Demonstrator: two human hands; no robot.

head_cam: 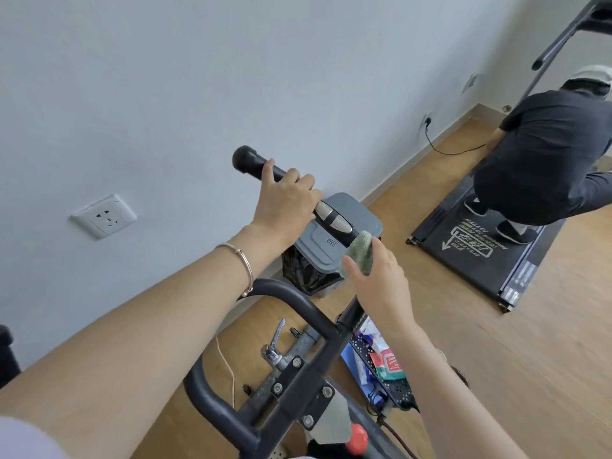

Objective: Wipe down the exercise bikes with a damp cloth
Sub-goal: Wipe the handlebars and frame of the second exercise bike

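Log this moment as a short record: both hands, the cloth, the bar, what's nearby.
left hand: grips the handlebar near its end cap
right hand: holds the green cloth against the handlebar
handlebar: black, with a silver sensor pad between the hands
bin: grey lid, black liner, on the floor below the bar
treadmill: far right, another person on its belt

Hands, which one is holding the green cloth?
The right hand, which holds the green cloth against the bike's handlebar. The left hand, with a bracelet on its wrist, grips the bar's black end with no cloth.
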